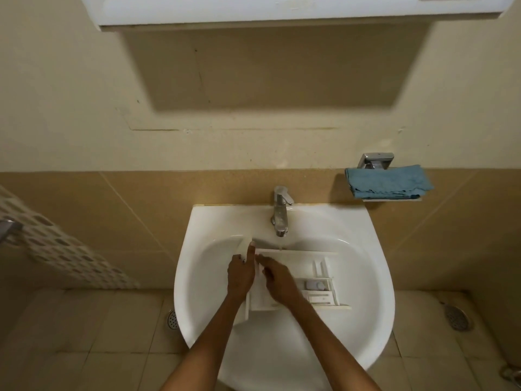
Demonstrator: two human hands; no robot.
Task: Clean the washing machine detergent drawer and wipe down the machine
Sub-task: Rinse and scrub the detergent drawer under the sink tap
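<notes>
Detergent drawer (318, 270): white plastic, lying across the bowl of the sink (203, 277), its long side running left to right just below the faucet (280, 214); its small divided compartments are at the right end.
Left hand (241, 275): at the drawer's left end, forefinger straight and pointing up along the end panel; the other fingers are tucked out of sight, so I cannot tell whether it grips.
Right hand (277, 280): just beside the left one, fingers stretched out flat over the drawer's large left compartment, clamped on nothing.
Blue cloth (387, 182): folded on a small wall ledge up and to the right of the sink.
Floor drain (456, 318): round metal grate in the tiles at the right.
Cabinet (282, 9): white, on the wall above.
</notes>
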